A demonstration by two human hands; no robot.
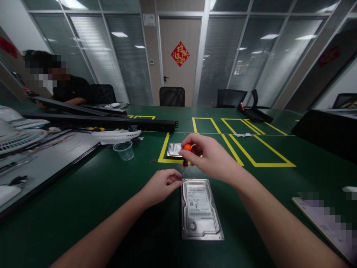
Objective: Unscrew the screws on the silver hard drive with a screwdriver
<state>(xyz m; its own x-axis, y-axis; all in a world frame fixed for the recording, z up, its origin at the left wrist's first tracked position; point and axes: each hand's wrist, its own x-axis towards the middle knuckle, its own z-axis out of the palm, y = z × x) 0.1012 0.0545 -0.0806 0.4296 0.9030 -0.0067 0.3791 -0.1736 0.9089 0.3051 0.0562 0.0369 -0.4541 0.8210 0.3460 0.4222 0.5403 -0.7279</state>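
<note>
Nearest, a hard drive [199, 210] lies label up on the green table [134, 230], a flat pale-edged device [325, 227] off to its right; at the drive's far left corner the left hand [163, 186] has its fingertips together, though whether they grip anything I cannot tell; the right hand [209, 156] pinches an orange-topped screwdriver [187, 148], its shaft pointing down to that corner; just beyond, partly hidden by this hand, a smaller drive [174, 149] sits within yellow tape [164, 146]; a clear cup [126, 152] stands to the left, before a white slotted tray [117, 136]; farther, a long black bar [139, 123] crosses the left side; a seated person [76, 89] and a door [178, 80] lie behind.
</note>
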